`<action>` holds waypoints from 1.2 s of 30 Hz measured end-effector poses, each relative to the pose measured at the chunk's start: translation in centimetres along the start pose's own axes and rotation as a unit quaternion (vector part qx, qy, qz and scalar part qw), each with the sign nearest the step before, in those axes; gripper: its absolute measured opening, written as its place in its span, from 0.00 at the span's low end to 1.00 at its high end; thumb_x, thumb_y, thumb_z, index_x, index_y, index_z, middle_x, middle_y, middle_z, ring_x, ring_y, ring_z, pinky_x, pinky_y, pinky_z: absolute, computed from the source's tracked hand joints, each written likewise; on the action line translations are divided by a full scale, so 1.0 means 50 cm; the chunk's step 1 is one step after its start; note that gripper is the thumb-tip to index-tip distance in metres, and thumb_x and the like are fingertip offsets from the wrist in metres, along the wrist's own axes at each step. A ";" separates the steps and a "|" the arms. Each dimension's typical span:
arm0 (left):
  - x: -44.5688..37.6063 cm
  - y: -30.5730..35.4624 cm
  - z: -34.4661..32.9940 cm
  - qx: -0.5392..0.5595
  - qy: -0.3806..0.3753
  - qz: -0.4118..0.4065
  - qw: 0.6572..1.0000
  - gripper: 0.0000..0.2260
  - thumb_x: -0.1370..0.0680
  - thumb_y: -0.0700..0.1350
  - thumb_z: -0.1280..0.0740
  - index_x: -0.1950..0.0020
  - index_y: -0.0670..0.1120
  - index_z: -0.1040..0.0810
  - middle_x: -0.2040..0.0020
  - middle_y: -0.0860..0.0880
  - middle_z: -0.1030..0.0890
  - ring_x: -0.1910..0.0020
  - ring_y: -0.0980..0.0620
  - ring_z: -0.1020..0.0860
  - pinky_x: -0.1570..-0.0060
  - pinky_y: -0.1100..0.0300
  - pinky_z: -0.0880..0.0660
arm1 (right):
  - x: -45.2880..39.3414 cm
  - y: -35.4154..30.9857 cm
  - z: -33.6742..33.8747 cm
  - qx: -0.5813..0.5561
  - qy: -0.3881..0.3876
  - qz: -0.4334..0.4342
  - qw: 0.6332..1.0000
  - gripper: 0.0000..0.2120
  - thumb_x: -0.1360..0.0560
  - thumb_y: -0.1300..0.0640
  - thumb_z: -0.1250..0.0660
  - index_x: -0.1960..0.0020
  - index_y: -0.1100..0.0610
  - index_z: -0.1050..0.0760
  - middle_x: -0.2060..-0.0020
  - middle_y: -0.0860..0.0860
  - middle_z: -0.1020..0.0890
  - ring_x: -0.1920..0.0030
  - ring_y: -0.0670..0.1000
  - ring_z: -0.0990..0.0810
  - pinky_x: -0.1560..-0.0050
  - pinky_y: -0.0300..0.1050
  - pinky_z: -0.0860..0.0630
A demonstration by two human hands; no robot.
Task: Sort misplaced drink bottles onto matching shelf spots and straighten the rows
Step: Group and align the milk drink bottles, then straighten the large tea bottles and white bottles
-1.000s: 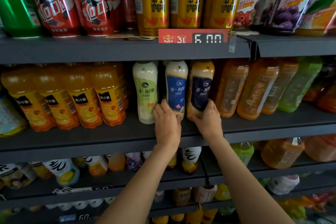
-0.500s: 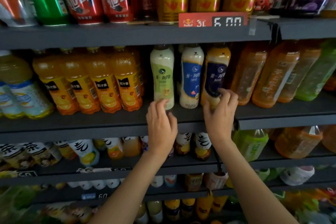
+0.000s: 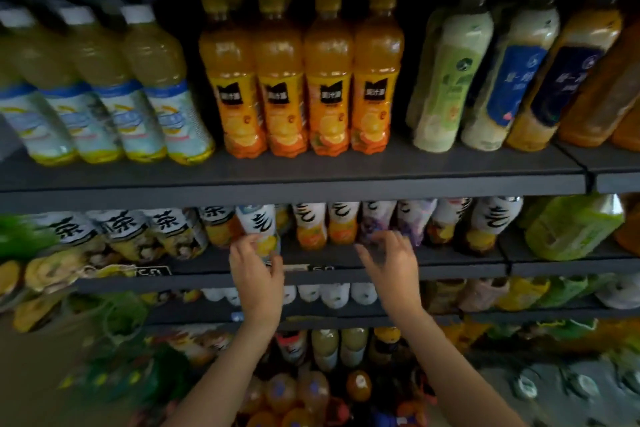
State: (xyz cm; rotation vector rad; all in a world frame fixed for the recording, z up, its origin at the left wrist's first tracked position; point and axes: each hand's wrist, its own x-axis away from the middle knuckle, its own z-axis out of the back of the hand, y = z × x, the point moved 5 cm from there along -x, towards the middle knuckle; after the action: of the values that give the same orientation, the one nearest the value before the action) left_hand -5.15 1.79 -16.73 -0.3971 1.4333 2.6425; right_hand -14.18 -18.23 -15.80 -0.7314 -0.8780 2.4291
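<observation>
The left hand (image 3: 256, 274) is wrapped around the bottom of a small drink bottle (image 3: 259, 229). The bottle has a white label with big black brush writing, and its lower part is yellow with a lemon picture. It stands at the front edge of the second shelf (image 3: 311, 274), a bit left of the middle, and sticks out in front of its row. The thumb is on the right side of the bottle and the fingers curl round the left side.

The right hand (image 3: 391, 263) is at the same front edge, near the middle. Its fingers are spread and a little bent, and they hold nothing. It is blurry, so I cannot tell if the fingertips touch the bottles behind it. Those are white-label bottles with orange bottoms (image 3: 325, 225) and purple-label bottles (image 3: 394, 218), standing side by side.

On the shelf above (image 3: 311, 177), four orange juice bottles (image 3: 301, 80) stand straight in a neat row near the middle. Pale yellow bottles with white caps (image 3: 104, 90) lean at the left end. Milk tea bottles (image 3: 502, 80) with green and blue labels lean at the right end.
</observation>
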 end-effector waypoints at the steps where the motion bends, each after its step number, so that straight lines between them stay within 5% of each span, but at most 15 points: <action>1: -0.012 -0.024 0.007 0.006 -0.005 0.022 1.000 0.15 0.24 0.38 0.33 0.39 0.39 0.31 0.42 0.42 0.31 0.42 0.44 0.29 0.45 0.52 0.27 | 0.014 -0.002 -0.040 0.000 -0.048 -0.034 0.998 0.16 0.26 0.51 0.31 0.45 0.61 0.25 0.52 0.54 0.23 0.47 0.54 0.25 0.50 0.44 0.28; 7: -0.091 -0.122 -0.018 0.001 -0.104 0.059 0.993 0.30 0.25 0.46 0.30 0.28 0.38 0.37 0.32 0.42 0.32 0.31 0.45 0.34 0.34 0.52 0.34 | 0.027 -0.079 -0.210 -0.034 -0.167 -0.078 0.982 0.25 0.26 0.50 0.31 0.34 0.60 0.31 0.49 0.54 0.21 0.51 0.50 0.22 0.54 0.39 0.27; 11: -0.148 -0.139 -0.058 0.071 -0.109 0.033 0.991 0.25 0.30 0.42 0.25 0.36 0.40 0.30 0.40 0.44 0.25 0.38 0.47 0.28 0.46 0.63 0.32 | -0.027 -0.117 -0.300 -0.094 -0.179 -0.051 0.978 0.28 0.26 0.62 0.32 0.29 0.60 0.38 0.43 0.56 0.21 0.51 0.54 0.20 0.57 0.34 0.31; 14: -0.164 -0.151 -0.073 0.039 -0.133 0.027 0.990 0.24 0.30 0.44 0.26 0.37 0.41 0.29 0.40 0.43 0.23 0.39 0.46 0.27 0.47 0.59 0.31 | -0.065 -0.126 -0.345 -0.120 -0.175 -0.035 0.977 0.28 0.28 0.66 0.32 0.31 0.60 0.37 0.40 0.54 0.25 0.48 0.54 0.23 0.55 0.35 0.31; 17: -0.167 -0.155 -0.078 0.055 -0.196 -0.017 0.979 0.23 0.29 0.41 0.27 0.36 0.40 0.30 0.40 0.43 0.23 0.41 0.46 0.25 0.47 0.59 0.29 | -0.075 -0.123 -0.368 -0.169 -0.202 -0.055 0.963 0.27 0.30 0.66 0.30 0.35 0.58 0.37 0.43 0.54 0.24 0.53 0.52 0.23 0.65 0.37 0.25; 20: -0.155 -0.151 -0.088 0.074 -0.254 -0.053 0.963 0.24 0.28 0.39 0.29 0.33 0.41 0.31 0.40 0.43 0.23 0.42 0.47 0.24 0.47 0.60 0.28 | -0.068 -0.117 -0.354 -0.149 -0.155 -0.068 0.974 0.35 0.31 0.59 0.26 0.30 0.58 0.40 0.45 0.52 0.23 0.48 0.54 0.21 0.55 0.47 0.21; 23: -0.142 -0.161 -0.097 0.095 -0.287 -0.066 0.951 0.24 0.27 0.41 0.31 0.31 0.45 0.32 0.38 0.46 0.24 0.40 0.50 0.25 0.42 0.57 0.27 | -0.060 -0.120 -0.335 -0.087 -0.094 -0.052 0.990 0.33 0.33 0.54 0.24 0.34 0.62 0.35 0.48 0.56 0.19 0.48 0.56 0.20 0.54 0.42 0.25; 25: -0.156 -0.181 -0.081 0.094 -0.250 -0.057 0.962 0.23 0.26 0.40 0.32 0.32 0.45 0.31 0.37 0.46 0.25 0.39 0.50 0.25 0.38 0.56 0.28 | -0.056 -0.128 -0.330 -0.038 -0.057 -0.049 0.996 0.32 0.33 0.51 0.24 0.37 0.64 0.33 0.51 0.57 0.18 0.48 0.56 0.19 0.56 0.39 0.28; 28: -0.201 -0.207 -0.068 0.042 -0.184 -0.040 0.981 0.20 0.23 0.38 0.35 0.31 0.42 0.31 0.35 0.45 0.25 0.36 0.48 0.27 0.38 0.62 0.33 | -0.041 -0.132 -0.342 -0.025 0.001 -0.051 0.998 0.36 0.33 0.46 0.26 0.34 0.65 0.35 0.53 0.57 0.19 0.50 0.57 0.19 0.54 0.50 0.22; 32: -0.230 -0.182 -0.111 0.038 -0.207 -0.078 0.975 0.19 0.23 0.38 0.35 0.33 0.42 0.29 0.38 0.43 0.23 0.38 0.45 0.25 0.39 0.54 0.29 | -0.027 -0.130 -0.349 -0.039 0.049 -0.039 0.997 0.37 0.34 0.46 0.26 0.33 0.63 0.34 0.50 0.56 0.19 0.49 0.55 0.20 0.54 0.54 0.21; 36: -0.258 -0.160 -0.147 0.050 -0.210 -0.059 0.975 0.21 0.24 0.41 0.34 0.31 0.43 0.31 0.38 0.42 0.23 0.38 0.44 0.25 0.42 0.56 0.29 | -0.028 -0.120 -0.334 -0.029 0.066 -0.050 0.996 0.33 0.35 0.45 0.25 0.39 0.62 0.31 0.50 0.56 0.19 0.48 0.56 0.20 0.51 0.54 0.22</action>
State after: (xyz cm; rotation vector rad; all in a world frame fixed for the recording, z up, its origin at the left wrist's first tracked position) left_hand 10.29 0.39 -23.41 0.0834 1.3465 2.3608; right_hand -1.52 -7.50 -22.19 -0.8383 -0.9136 2.2492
